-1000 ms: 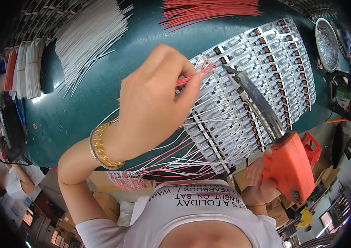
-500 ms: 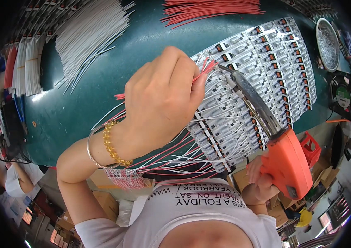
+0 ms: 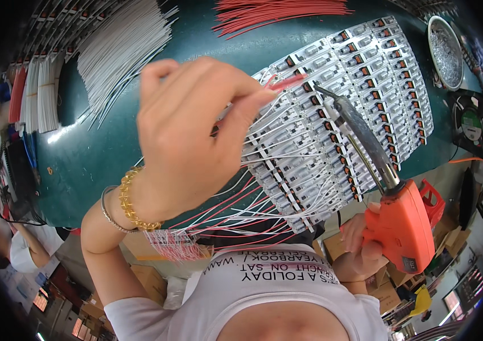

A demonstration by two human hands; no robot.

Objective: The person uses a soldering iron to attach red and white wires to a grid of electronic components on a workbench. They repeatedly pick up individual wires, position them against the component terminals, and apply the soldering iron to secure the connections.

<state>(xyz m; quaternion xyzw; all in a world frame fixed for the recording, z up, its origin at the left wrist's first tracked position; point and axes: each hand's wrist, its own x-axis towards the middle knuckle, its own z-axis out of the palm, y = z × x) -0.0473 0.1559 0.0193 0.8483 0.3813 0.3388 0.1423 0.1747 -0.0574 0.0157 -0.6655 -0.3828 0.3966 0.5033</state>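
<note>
My left hand (image 3: pixel 193 131), wearing a yellow bead bracelet and a metal bangle, is over the left part of the circuit board panel (image 3: pixel 386 108). Its thumb and forefinger are pinched on short red wires (image 3: pixel 288 83), whose blurred ends reach over the board's upper left. My right hand (image 3: pixel 363 244) is closed round the orange-red soldering gun (image 3: pixel 403 227). The gun's dark tip points up and left, just right of the wire ends; whether it touches the board cannot be told. White and red wires (image 3: pixel 241 219) trail from the board's lower left rows.
Loose white wires (image 3: pixel 125 54) and a pile of red wires (image 3: pixel 281 14) lie on the green table (image 3: pixel 93 170). Bundled wires (image 3: pixel 39 96) are at the left edge. A round dish (image 3: pixel 445 54) and a small black fan (image 3: pixel 471 125) stand at right.
My left hand has moved left, its fingers opening out more, with the red wire ends still at its fingertips. The soldering gun has shifted slightly right, its tip farther from my left hand.
</note>
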